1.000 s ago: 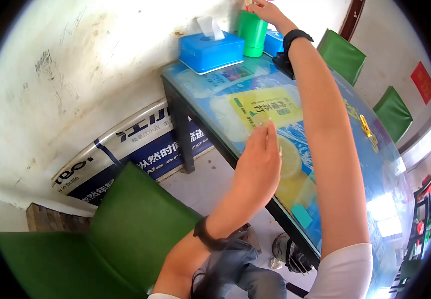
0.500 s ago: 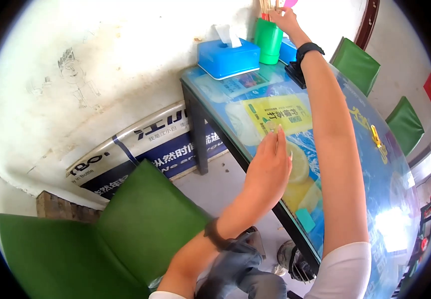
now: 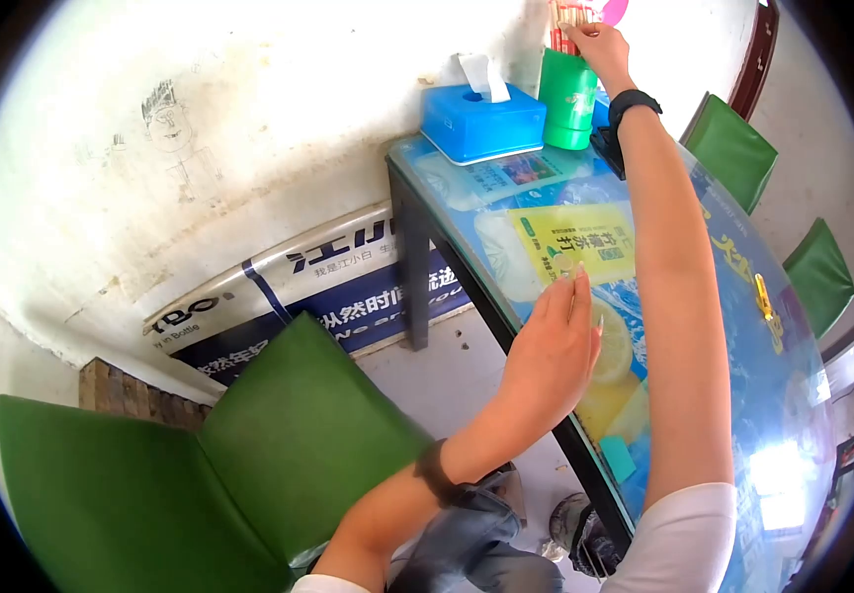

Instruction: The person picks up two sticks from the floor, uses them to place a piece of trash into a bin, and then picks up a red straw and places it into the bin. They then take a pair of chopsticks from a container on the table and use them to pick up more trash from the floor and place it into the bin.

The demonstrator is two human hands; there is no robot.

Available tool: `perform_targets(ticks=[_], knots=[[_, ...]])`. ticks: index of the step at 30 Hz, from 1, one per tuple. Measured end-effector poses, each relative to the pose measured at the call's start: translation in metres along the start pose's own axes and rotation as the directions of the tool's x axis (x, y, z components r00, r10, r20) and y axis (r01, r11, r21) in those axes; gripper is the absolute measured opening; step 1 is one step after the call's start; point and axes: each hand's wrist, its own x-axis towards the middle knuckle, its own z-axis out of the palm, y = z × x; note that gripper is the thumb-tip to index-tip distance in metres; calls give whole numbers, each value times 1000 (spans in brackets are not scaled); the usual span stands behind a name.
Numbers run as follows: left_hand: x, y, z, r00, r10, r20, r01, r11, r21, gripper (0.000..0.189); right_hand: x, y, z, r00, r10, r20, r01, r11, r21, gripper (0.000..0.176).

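My right hand (image 3: 602, 51) is at the top of a green holder (image 3: 567, 104), its fingers closed on wooden chopsticks (image 3: 562, 18) that stand in it. A pink object (image 3: 613, 11) shows just behind that hand. Over the near edge of the glass-topped table (image 3: 467, 232), my left hand (image 3: 554, 346) has its fingers stretched out close together and holds nothing visible. Beneath and beyond its fingertips lies a yellow printed sheet (image 3: 585, 237). To the left of the holder is a blue tissue box (image 3: 483, 124) with a white tissue sticking up.
A green chair (image 3: 298, 425) stands at the lower left, and two more (image 3: 733, 148) are beyond the table. A yellow item (image 3: 763, 296) lies on the tabletop's right part. Against the wall leans a printed board (image 3: 348, 301). A dark bin (image 3: 577, 529) is under the table.
The whole view has shifted, so the table and holder appear lower and further right. My right hand has its fingers lower around the chopsticks. My left hand keeps much the same pose.
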Motion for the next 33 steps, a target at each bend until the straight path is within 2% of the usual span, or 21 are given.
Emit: perform_targets(ticks=[2,5,6,9,12,15,18,21,23,25,28,30,31,32,33], knots=[[-1,-1,-2,1000,12,-4,-12,1000,9,51,-4,-7,-1,1000,14,15,-14,1000,-22,40],[0,-1,-2,1000,15,-7,-15,1000,11,50,0,-15,-8,992,30,125,-14,992,-123,42],[0,-1,-2,1000,19,-12,-19,1000,13,49,0,-18,-9,993,17,113,-7,996,-93,40],[0,0,-1,1000,-16,16,16,1000,8,49,5,-14,-10,999,9,-40,-8,1000,23,36],[-1,0,0,1000,-7,2,7,1000,-8,49,10,-31,-33,993,107,-47,-104,993,58,34],[-2,-2,1,1000,14,-23,-14,1000,9,48,32,-23,-36,969,41,-245,-37,999,22,34],[-2,0,0,1000,21,-14,-21,1000,22,46,39,-49,-60,941,225,-253,-131,931,341,34],[-1,1,2,998,61,-9,-61,997,53,45,47,-57,-84,985,100,-138,-104,994,-23,33],[-1,2,-3,998,56,23,-58,996,61,45,48,-50,-81,986,11,-165,-25,996,-85,31],[1,-1,-4,999,30,32,-32,998,59,45,40,-49,-79,984,149,-101,-126,972,198,27],[-2,1,4,1000,-9,4,9,999,38,44,16,-96,-115,885,221,-410,-128,962,242,23],[-1,1,1,998,7,-64,-6,1000,27,43,17,-100,-139,857,172,-485,-82,976,200,22],[-1,0,2,999,-1,-47,3,1000,28,42,18,-101,-154,840,142,-523,-58,983,174,21],[0,-2,6,999,6,-52,-3,998,58,42,9,-98,-171,898,67,-435,-22,994,109,22],[-1,-2,7,999,5,-54,-1,997,71,43,-10,-101,-192,961,130,-243,-83,978,192,23]])
